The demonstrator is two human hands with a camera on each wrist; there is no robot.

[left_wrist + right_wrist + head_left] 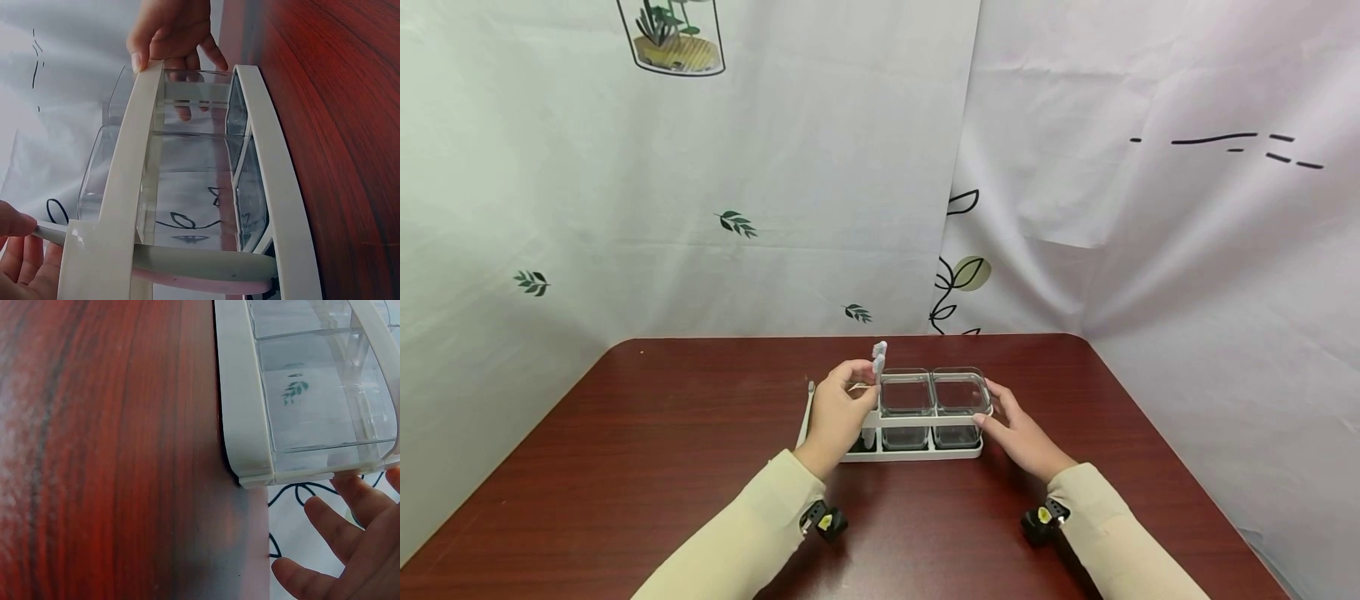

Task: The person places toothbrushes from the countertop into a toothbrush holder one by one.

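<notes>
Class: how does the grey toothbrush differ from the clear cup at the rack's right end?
The grey toothbrush is slender; the clear cup is wide and boxy. The grey toothbrush is opaque, the clear cup see-through. The left hand pinches the grey toothbrush; the right hand holds the rack beside the clear cup. Both sit in that rack.

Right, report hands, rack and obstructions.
Left hand pinching toothbrush in rack. Right hand holding rack's right end. Rack upright on table. No obstruction visible.
</notes>
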